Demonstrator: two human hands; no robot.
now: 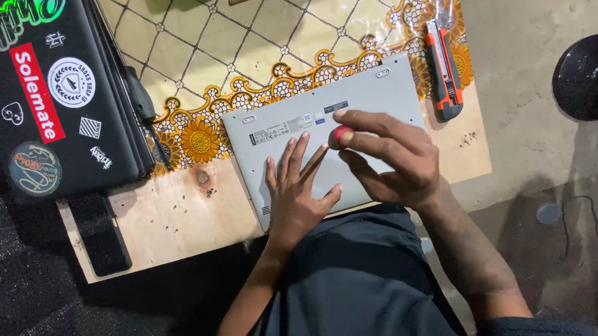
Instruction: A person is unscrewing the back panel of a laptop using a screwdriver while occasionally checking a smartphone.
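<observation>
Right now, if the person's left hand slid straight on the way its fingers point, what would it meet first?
The left hand lies flat on the grey laptop underside, fingers pointing up the picture. It would probably first meet the right hand holding the red-handled tool; depth is unclear.

The scene is being viewed from one head-worn camera, looking steeply down and close over the wooden board point(174, 216). The laptop point(328, 128) is being framed at centre, the floor point(519, 132) at right. No second view is being given.
</observation>
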